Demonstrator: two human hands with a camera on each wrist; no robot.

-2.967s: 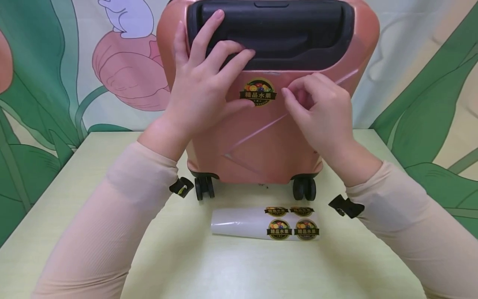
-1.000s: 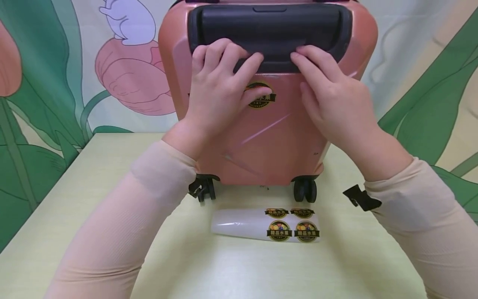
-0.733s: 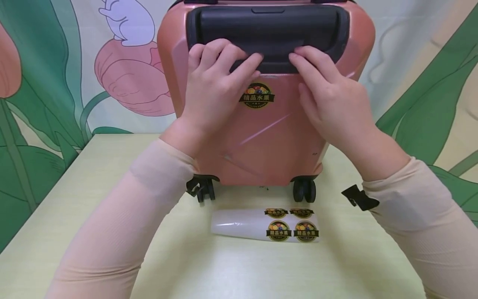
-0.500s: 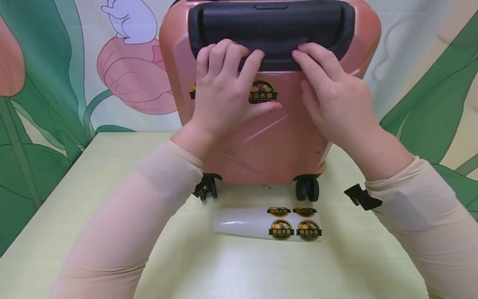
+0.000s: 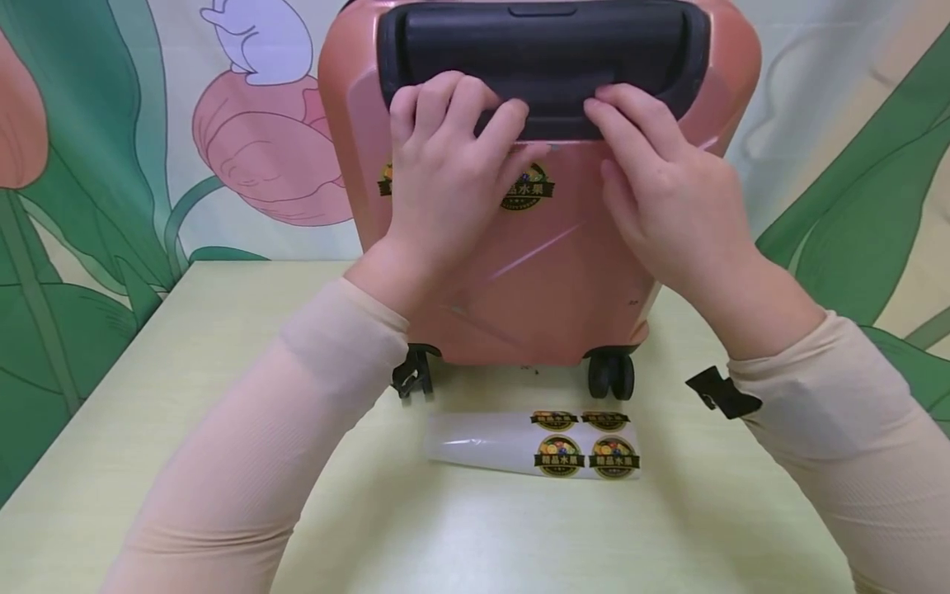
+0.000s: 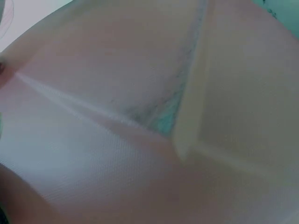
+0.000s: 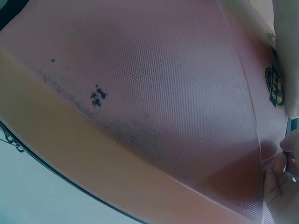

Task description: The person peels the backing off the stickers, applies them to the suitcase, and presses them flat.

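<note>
On the pale yellow-green table (image 5: 185, 429), between the wheels of the upright glossy pink hard-shell suitcase (image 5: 549, 280) and the person, lies a curled translucent sheet of round fruit stickers (image 5: 530, 445), while the left hand (image 5: 445, 181) and right hand (image 5: 660, 198) curl their fingers (image 5: 475, 103) over the suitcase's matte black handle recess (image 5: 545, 58), the left partly hiding a round sticker (image 5: 530, 188) on the shell.

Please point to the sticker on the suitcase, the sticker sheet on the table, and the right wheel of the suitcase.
sticker (image 5: 533, 191): head view, on its visible right half beside the left thumb.
sticker sheet (image 5: 475, 441): head view, on its bare left part.
right wheel (image 5: 612, 377): head view, on the black wheel's middle.
</note>
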